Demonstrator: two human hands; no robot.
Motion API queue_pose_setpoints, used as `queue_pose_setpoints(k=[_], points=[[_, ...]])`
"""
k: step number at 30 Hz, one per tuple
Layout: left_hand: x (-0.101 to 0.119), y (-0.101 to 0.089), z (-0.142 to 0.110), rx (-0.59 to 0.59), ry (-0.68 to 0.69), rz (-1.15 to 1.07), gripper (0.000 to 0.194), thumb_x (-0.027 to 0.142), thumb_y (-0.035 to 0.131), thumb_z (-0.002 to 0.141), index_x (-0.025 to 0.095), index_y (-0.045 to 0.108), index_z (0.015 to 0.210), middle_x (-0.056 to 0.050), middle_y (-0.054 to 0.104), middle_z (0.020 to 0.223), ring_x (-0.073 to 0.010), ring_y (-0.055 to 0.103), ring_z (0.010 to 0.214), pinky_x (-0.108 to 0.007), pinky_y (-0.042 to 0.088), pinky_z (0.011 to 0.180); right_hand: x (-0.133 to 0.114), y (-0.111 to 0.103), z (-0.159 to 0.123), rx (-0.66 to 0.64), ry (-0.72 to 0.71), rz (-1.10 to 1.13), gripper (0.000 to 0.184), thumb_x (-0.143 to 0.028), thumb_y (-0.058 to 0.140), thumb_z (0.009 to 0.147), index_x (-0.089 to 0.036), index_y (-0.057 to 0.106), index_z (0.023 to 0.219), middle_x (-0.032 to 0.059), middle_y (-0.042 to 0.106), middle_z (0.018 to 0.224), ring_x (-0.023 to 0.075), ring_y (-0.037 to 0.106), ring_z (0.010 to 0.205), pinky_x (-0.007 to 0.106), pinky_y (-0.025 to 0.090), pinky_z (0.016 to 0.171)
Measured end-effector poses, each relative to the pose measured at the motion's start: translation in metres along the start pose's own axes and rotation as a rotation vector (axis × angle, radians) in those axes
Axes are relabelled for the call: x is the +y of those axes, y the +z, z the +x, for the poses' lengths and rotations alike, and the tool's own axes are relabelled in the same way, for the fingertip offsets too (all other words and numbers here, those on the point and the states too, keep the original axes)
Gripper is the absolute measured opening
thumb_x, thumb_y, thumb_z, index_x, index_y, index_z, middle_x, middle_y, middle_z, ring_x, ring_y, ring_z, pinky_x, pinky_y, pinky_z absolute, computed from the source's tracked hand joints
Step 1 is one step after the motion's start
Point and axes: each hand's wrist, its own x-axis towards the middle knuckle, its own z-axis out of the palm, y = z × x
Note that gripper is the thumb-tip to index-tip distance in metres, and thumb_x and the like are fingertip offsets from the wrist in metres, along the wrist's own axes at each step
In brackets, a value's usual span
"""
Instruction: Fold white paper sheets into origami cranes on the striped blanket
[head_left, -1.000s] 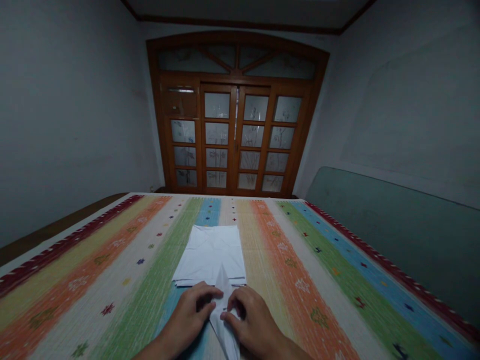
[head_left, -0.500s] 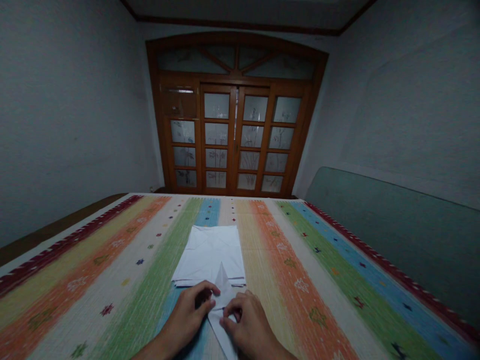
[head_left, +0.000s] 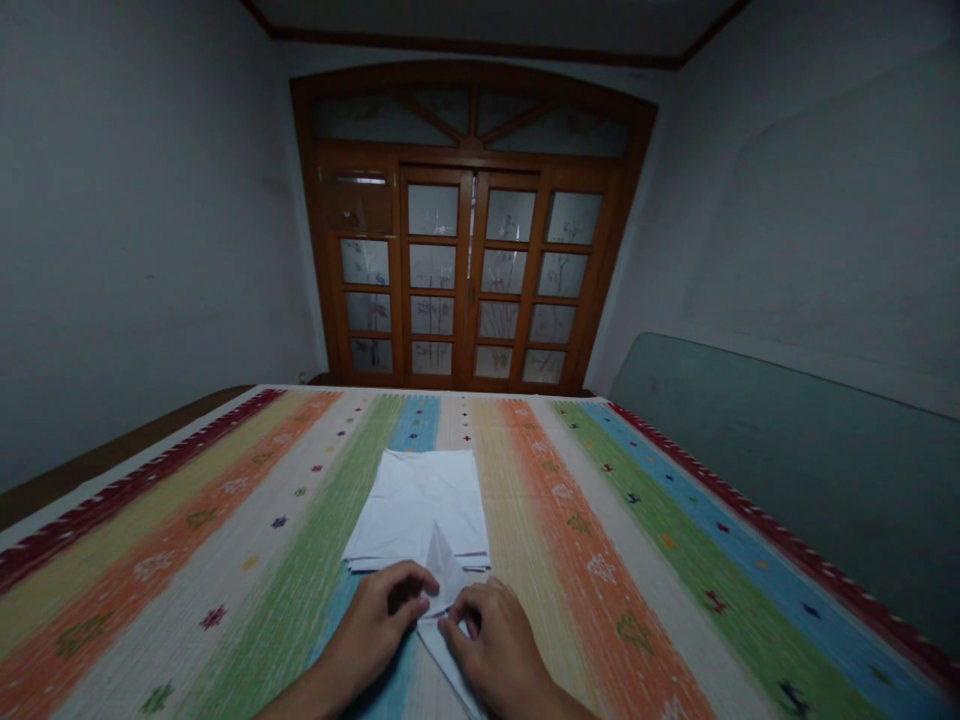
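A small white folded paper piece [head_left: 444, 570] with a pointed tip lies on the striped cloth, close to me. My left hand [head_left: 379, 625] presses its left side with fingers curled and the thumb pinching an edge. My right hand [head_left: 495, 640] pinches the paper's right side, fingers closed on it. Just beyond the hands lies a stack of white paper sheets [head_left: 420, 500], its near edge partly under the folded tip.
The multicoloured striped cloth [head_left: 600, 520] covers the whole surface. A green padded panel [head_left: 787, 470] runs along the right side. A wooden glazed door [head_left: 465, 270] stands at the far wall. A dark wooden edge [head_left: 112, 460] shows at left.
Both hands have shifted slightly on the folded paper; the right hand drew in closer to the left, and the paper's tip rose a little over the stack.
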Motion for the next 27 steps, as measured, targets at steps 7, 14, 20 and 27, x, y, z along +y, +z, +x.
queue_pose_setpoints(k=[7, 14, 20, 27], points=[[-0.006, 0.005, -0.007, 0.013, 0.134, 0.183, 0.016, 0.020, 0.067, 0.079, 0.021, 0.076, 0.092, -0.006, 0.073, 0.091, -0.0263, 0.062, 0.091, -0.038, 0.044, 0.088, 0.006, 0.007, 0.000, 0.050, -0.073, -0.054, 0.009, -0.010, 0.072, 0.079, -0.018, 0.074, 0.076, 0.0048, 0.074, 0.077, 0.0238, 0.066, 0.082, 0.031, 0.042, 0.079], [-0.005, 0.007, -0.007, 0.034, 0.112, 0.282, 0.014, 0.016, 0.067, 0.082, 0.021, 0.076, 0.091, -0.006, 0.071, 0.087, -0.0274, 0.061, 0.089, -0.039, 0.045, 0.085, 0.009, 0.010, -0.001, 0.063, -0.075, -0.056, 0.009, -0.010, 0.074, 0.079, -0.019, 0.073, 0.076, 0.0053, 0.074, 0.080, 0.0247, 0.068, 0.086, 0.031, 0.044, 0.079], [-0.011, 0.009, -0.008, 0.040, 0.218, 0.300, 0.011, 0.017, 0.064, 0.089, 0.022, 0.074, 0.090, -0.005, 0.073, 0.087, -0.0262, 0.062, 0.089, -0.040, 0.046, 0.089, 0.012, 0.009, -0.003, 0.084, -0.105, -0.075, 0.011, -0.009, 0.074, 0.079, -0.019, 0.070, 0.082, 0.0046, 0.072, 0.083, 0.0231, 0.066, 0.083, 0.029, 0.043, 0.076], [-0.009, 0.010, -0.011, 0.046, 0.237, 0.378, 0.013, 0.014, 0.066, 0.088, 0.023, 0.074, 0.087, -0.004, 0.071, 0.088, -0.0265, 0.063, 0.091, -0.039, 0.049, 0.088, 0.012, -0.003, 0.004, -0.033, -0.118, -0.048, 0.008, -0.014, 0.074, 0.081, -0.020, 0.070, 0.084, 0.0022, 0.070, 0.078, 0.0204, 0.064, 0.077, 0.027, 0.039, 0.071]])
